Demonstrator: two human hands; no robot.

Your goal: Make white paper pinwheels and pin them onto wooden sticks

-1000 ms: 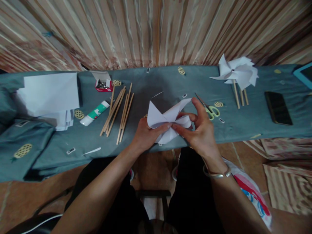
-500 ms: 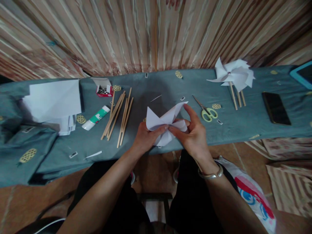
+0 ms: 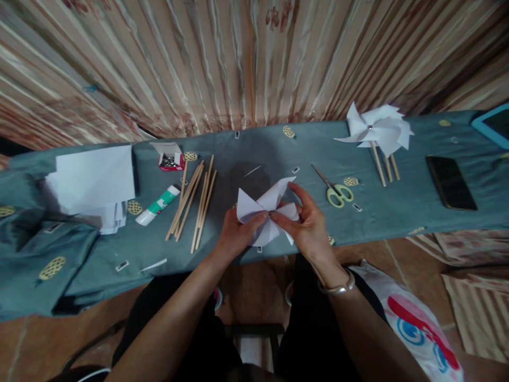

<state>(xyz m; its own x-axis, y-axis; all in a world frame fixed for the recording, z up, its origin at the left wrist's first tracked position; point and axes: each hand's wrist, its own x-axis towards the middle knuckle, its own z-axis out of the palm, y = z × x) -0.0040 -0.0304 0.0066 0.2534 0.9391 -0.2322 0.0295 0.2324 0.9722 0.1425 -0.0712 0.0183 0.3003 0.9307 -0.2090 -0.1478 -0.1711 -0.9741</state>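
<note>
A white paper pinwheel (image 3: 274, 197) with folded-in blades is held between both hands over the table's front edge. My left hand (image 3: 238, 233) grips its left side, the thumb pressing at the centre. From the right, my right hand (image 3: 310, 225) pinches the same pinwheel, thumb also at the centre and index finger stretched along the upper blade. A small dark spot shows between the thumbs; I cannot make out what it is. The fingers under the paper are hidden. No stick is seen on this pinwheel.
Left of my hands lie several wooden sticks (image 3: 203, 204), a glue stick (image 3: 158, 205), an open red box of metal pins (image 3: 170, 161) and white paper sheets (image 3: 95, 172). To the right are scissors (image 3: 338, 193), pinwheels on sticks (image 3: 384, 130), a phone (image 3: 451, 182) and a blue-edged tablet (image 3: 493, 124).
The view has tilted slightly, so the table sits lower. Both hands still hold the paper pinwheel; my right fingers have drawn in a little, and its thumb presses nearer the centre.
</note>
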